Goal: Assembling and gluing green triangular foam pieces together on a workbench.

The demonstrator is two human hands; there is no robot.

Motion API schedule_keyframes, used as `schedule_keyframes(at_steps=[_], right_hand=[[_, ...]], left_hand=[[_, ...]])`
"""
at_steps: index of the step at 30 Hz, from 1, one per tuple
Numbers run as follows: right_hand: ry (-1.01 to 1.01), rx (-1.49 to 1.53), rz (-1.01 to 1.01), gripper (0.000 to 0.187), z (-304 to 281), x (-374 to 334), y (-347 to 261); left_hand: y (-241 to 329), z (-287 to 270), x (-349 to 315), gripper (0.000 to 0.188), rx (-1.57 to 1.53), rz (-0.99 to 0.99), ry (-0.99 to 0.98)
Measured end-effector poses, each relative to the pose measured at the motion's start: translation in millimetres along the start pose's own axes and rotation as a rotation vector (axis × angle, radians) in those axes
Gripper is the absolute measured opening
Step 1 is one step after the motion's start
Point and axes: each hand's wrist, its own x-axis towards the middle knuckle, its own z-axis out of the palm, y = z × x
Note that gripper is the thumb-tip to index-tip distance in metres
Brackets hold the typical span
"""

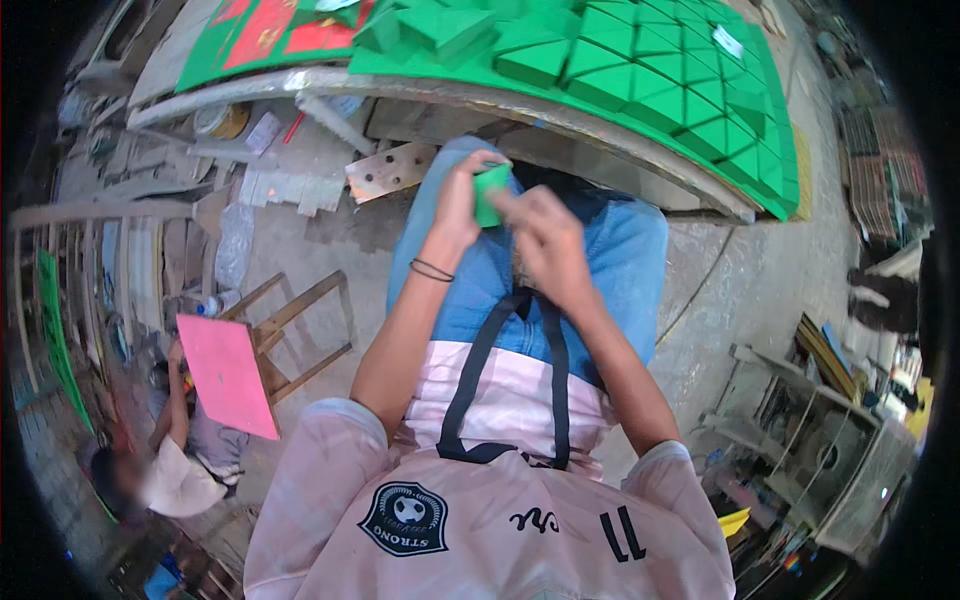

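Observation:
My left hand (465, 205) grips a small flat-sided green piece (490, 193) above my lap, its fingers bent around the far edge. My right hand (548, 245) is at the right side of that piece, fingers curled in and fingertips blurred by motion. Whatever the right fingers pinch, if anything, is too smeared to make out. Beyond my knees, many green wedge-shaped blocks (640, 60) sit close together on a green-topped table (440, 85). A red-and-green patch (255, 35) shows at the table's left end.
To the left, a pink board (228, 375) lies against a wooden stool frame (300, 325), with another person (190, 455) beside it. A perforated board (390, 172) rests under the table edge. A worn metal-framed unit (800, 440) stands at the right. Wooden racks (110, 250) line the left.

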Motion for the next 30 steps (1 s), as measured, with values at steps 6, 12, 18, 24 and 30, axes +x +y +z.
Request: schedule_keyframes(at_steps=[6,12,18,24,30], right_hand=[[-0.272,-0.017,-0.144,0.045,-4.8,11.4,-36.4],[-0.255,-0.192,-0.031,0.032,-8.7,-0.4,-33.8],[0.095,0.292,0.501,0.045,-24.7,-14.8,-14.1],[0.135,-0.15,0.138,0.039,-23.0,-23.6,0.1],[0.308,-0.207,0.249,0.049,-21.2,-33.8,7.3]], left_hand=[[-20.2,2.5,-0.9,0.024,0.206,0.455,0.099],[-17.4,14.4,-4.1,0.012,0.166,0.237,0.145],[-18.0,19.8,-6.5,0.012,-0.274,0.103,-0.025],[-23.7,10.2,-0.6,0.025,-0.712,-0.094,-0.202],[-34.8,18.6,-6.7,0.019,-0.528,-0.064,-0.199]])
